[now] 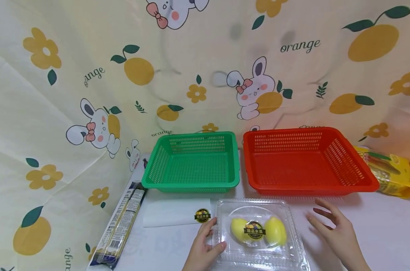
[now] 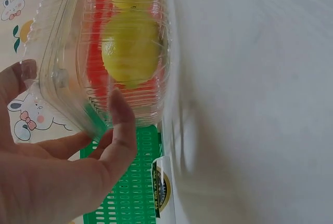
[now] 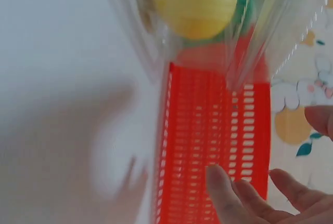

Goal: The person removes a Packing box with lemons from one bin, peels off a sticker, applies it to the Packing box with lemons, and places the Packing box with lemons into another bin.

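A clear plastic clamshell box (image 1: 255,259) sits on the white table with its lid down. Inside lie two yellow lemons (image 1: 276,231), and a black-and-gold round label (image 1: 254,230) is on the lid. My left hand (image 1: 205,244) holds the box at its left side; in the left wrist view its fingertips (image 2: 120,102) touch the ribbed wall while another finger reaches the rim. To the right of the box, my right hand (image 1: 340,233) hovers apart from it, fingers spread and bent a little, holding nothing.
Behind the box stand a green basket (image 1: 191,185) and a red basket (image 1: 313,187), side by side. A white sheet with another round label (image 1: 202,215) lies left of the box. Long packets (image 1: 121,226) lie far left; a yellow bag (image 1: 391,177) is far right.
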The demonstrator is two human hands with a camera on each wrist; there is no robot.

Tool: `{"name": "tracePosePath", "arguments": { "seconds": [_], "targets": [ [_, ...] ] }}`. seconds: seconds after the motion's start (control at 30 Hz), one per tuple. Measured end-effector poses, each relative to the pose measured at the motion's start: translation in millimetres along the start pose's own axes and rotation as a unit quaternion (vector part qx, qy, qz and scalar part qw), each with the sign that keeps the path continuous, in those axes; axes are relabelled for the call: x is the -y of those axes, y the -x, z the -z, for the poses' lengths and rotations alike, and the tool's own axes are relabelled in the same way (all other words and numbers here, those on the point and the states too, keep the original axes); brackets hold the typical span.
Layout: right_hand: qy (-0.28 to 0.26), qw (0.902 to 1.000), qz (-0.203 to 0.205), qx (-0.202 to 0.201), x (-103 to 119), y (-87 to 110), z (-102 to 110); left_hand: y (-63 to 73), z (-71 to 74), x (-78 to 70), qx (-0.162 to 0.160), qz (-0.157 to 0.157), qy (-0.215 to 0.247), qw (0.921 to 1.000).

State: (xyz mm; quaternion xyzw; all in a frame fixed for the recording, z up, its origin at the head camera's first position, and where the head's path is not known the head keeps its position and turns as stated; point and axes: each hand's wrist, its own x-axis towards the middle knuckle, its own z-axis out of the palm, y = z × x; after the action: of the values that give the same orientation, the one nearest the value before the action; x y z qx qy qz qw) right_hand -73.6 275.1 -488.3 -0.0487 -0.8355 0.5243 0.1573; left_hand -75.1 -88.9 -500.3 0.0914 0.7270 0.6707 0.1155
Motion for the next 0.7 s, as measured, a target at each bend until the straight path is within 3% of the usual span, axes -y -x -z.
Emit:
{"name": "tracePosePath", "arguments": {
  "seconds": [0.13,0.2,0.27,0.37,0.43,0.7],
  "targets": [
    [-0.031,0.9982,0.0,-0.051,-6,-9.2,8,-0.2,-0.5,-0.5,-0.003,0.002,0.006,1.0],
    [-0.075,0.9931,-0.009,-0.089,-8,-15.0,10,-0.3,-0.5,-0.6,-0.006,0.007,0.005,0.9999],
    [-0.149,0.9797,-0.022,-0.132,-9,-21.4,12,-0.3,-0.1,-0.3,-0.008,0.01,0.003,0.9999],
    [-0.267,0.9443,-0.046,-0.187,-9,-30.5,16,0.0,0.5,-0.1,-0.01,0.01,-0.002,0.9999],
    [-0.314,0.9238,-0.066,-0.209,-8,-36.3,19,0.3,0.7,0.1,-0.01,0.008,-0.003,0.9999],
    [-0.373,0.8871,-0.122,-0.243,-9,-51.4,31,0.4,1.3,-1.5,-0.013,0.005,-0.012,0.9998]
  ]
}}
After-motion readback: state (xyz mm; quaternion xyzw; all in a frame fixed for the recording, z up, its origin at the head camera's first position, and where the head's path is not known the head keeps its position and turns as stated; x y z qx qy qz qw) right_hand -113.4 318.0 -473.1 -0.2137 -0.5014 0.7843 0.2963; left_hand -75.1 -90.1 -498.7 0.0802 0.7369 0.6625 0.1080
